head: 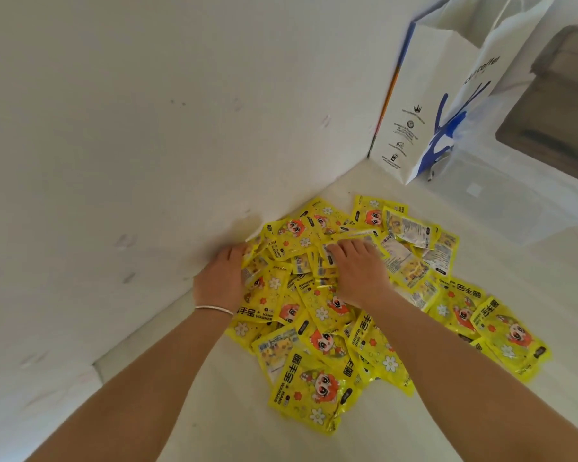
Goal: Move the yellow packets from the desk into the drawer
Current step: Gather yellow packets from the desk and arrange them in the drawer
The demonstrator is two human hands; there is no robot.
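Fingers [339,250] of your right hand [359,273] and left hand [222,278] spread flat, pressing the hand warmer packets [317,328] heaped on the desk [234,411], gripping none.

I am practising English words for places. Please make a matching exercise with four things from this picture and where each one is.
Things:
1. left hand
2. right hand
3. white paper bag
4. silver bracelet

Places:
A. standing against the wall, beyond the pile
B. on the left wrist
C. at the pile's left edge, beside the wall
D. on top of the middle of the yellow hand warmer packets

Pairs: 1-C, 2-D, 3-A, 4-B
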